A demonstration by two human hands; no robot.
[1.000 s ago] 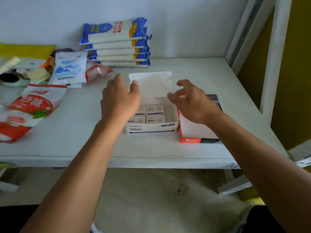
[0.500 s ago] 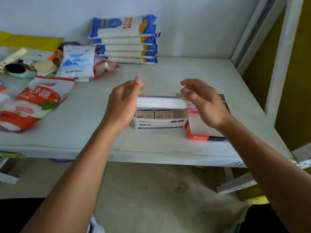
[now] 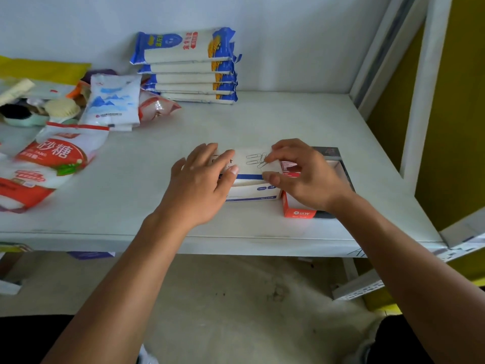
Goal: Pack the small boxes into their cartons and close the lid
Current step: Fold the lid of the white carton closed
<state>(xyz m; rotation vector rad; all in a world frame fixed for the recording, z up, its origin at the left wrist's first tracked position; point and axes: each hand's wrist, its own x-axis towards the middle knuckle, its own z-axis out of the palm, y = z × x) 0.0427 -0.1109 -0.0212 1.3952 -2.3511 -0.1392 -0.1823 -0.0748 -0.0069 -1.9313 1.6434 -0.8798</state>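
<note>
We saw the white carton (image 3: 253,191) sitting on the grey bench (image 3: 262,122), near its front edge, with its lid (image 3: 250,164) folded down over the top. Our left hand (image 3: 202,185) lay flat and spread on the lid's left part, fingers extended, pressing rather than gripping. It hid the carton's left end and most of the printed lettering there. Our right hand (image 3: 301,174) curled over the lid's right edge, thumb at the front flap and fingertips on top, pinching the lid. The small boxes inside the carton could not be seen at all. Whether the front flap was fully tucked in, we could not tell.

Touching the carton's right side stood an open red box (image 3: 299,210); our right wrist covered most of it, and its contents were hidden. Behind the carton, against the wall, lay a stack of blue-and-white packets (image 3: 189,72). Far to the carton's left lay a red-and-white sugar bag (image 3: 49,164), cut off by the frame edge, and beyond it a blue-printed white bag (image 3: 112,103). The clutter further left was too jumbled to make out.
</note>
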